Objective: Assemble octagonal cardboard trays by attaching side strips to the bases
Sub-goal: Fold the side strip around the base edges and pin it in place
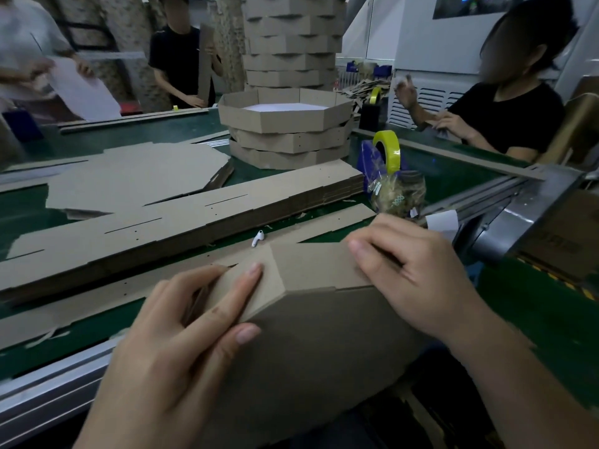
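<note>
Brown cardboard lay across the green table [437,170]: at the far left was a pile of flat bases [129,176], and just in front of it a long stack of strips [194,215] ran toward the right. Your left hand [181,335] pinched the side strip [304,267], with the index finger straight along one folded panel, the thumb pressed on the base [324,345] and the other fingers curled behind. You held that base tilted at the near edge of the table, and the strip was bent around its upper edges. A white earbud [257,238] lay just beyond the strip. Farther back, the finished trays [285,131] stood stacked. Your right hand [411,280] gripped the strip's top edge with curled fingers. Beyond it stood a blue dispenser with yellow tape [387,150].
</note>
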Available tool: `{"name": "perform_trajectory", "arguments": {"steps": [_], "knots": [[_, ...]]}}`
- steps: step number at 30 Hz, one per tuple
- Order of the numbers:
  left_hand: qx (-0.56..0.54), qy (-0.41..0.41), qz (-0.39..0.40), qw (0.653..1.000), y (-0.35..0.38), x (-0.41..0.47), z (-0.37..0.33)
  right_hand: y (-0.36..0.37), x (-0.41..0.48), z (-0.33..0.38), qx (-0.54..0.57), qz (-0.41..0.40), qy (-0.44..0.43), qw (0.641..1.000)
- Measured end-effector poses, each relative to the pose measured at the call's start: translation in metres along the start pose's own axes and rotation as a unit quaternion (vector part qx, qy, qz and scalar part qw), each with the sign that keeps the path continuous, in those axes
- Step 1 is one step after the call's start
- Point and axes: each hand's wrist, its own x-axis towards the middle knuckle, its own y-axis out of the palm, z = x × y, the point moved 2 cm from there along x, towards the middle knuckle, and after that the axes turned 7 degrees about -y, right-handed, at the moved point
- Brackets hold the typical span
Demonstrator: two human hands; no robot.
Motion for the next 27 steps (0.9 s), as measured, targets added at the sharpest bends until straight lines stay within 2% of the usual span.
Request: {"name": "perform_trajectory", "arguments": {"steps": [5,8,10,12,14,21,27], "knots": [[-0.005,0.039,0.042,0.998,-0.004,0.015,-0.003,0.021,0.002,0.02,-0.064,-0.005,-0.044,0.997],[0.088,0.083,0.082,0.989,0.007,0.029,-0.018,0.037,0.002,0.027,-0.046,0.023,-0.052,0.997],[0.123,0.086,0.096,0.984,0.011,0.035,-0.021,0.036,0.004,0.017,0.05,0.03,0.011,0.998],[0.125,0.08,0.095,0.984,0.011,0.036,-0.018,0.031,0.004,-0.002,0.181,0.047,0.118,0.975],[0.121,0.068,0.093,0.986,0.008,0.036,-0.013,0.032,-0.001,-0.016,0.245,0.063,0.185,0.95],[0.152,0.068,0.14,0.976,0.013,0.052,-0.018,0.052,-0.006,-0.028,0.284,0.013,0.181,0.942],[0.136,0.091,0.106,0.981,0.026,0.054,-0.006,0.049,0.0,-0.036,0.27,0.034,0.18,0.945]]}}
